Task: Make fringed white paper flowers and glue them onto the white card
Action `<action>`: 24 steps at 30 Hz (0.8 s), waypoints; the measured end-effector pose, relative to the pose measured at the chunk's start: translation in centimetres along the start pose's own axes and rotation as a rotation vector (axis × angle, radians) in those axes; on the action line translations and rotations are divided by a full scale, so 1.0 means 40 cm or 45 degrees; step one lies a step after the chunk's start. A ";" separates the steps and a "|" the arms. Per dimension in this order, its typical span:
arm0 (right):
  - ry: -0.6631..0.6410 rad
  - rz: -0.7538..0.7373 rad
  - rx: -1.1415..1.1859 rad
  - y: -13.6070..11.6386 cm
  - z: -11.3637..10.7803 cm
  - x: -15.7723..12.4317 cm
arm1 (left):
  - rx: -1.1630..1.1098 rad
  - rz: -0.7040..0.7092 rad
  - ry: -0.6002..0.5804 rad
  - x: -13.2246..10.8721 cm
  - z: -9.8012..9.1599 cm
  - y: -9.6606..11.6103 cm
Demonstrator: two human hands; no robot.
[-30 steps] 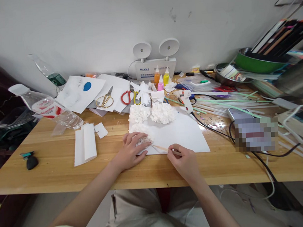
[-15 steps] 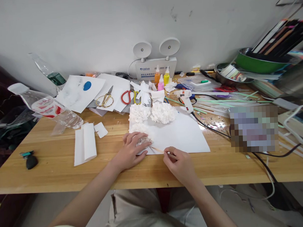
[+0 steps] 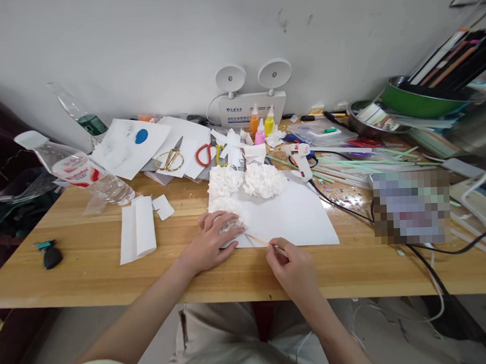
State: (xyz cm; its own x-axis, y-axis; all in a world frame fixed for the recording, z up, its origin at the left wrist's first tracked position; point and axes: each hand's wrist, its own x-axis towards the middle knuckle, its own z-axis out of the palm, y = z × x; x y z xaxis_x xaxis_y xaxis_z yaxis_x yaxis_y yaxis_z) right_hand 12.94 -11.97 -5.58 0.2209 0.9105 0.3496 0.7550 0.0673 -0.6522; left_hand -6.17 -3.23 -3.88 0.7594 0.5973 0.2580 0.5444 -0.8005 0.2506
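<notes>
My left hand (image 3: 215, 238) lies with its fingers spread over the lower white crumpled paper clump (image 3: 235, 223), pressing it against a white sheet (image 3: 300, 220). My right hand (image 3: 292, 262) pinches a thin wooden stick (image 3: 259, 240). The stick's tip points left, close to my left fingertips and the clump's edge; whether it touches is too small to tell. Two more ruffled white paper clumps, one at the left (image 3: 225, 180) and one at the right (image 3: 264, 180), sit on the upper part of the sheet.
A white glue gun (image 3: 300, 159) with a black cord lies right of the clumps. Behind are gold scissors (image 3: 172, 159), red-handled pliers (image 3: 204, 154) and small paint bottles (image 3: 259, 133). A water bottle (image 3: 79, 169) leans at left, beside folded paper (image 3: 138, 231). Thin sticks and a blurred-out object lie right.
My right hand has moved slightly right with the stick, its tip a little farther from my left fingers. My left hand stays on the clump. The whole view has shifted slightly.
</notes>
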 end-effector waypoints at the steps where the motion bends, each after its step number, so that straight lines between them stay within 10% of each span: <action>1: 0.012 -0.012 -0.020 -0.001 0.000 -0.002 | 0.002 0.000 0.001 0.000 0.000 0.000; 24: -0.023 -0.183 -0.097 -0.004 0.023 -0.041 | -0.008 -0.016 -0.042 0.003 -0.008 0.004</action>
State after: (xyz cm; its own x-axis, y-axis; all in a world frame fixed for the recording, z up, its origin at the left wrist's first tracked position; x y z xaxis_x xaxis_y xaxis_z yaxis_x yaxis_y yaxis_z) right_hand 11.91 -13.08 -6.67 0.0967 0.9011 0.4228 0.8229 0.1665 -0.5432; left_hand -6.12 -3.27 -3.51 0.7640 0.6050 0.2241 0.5518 -0.7927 0.2591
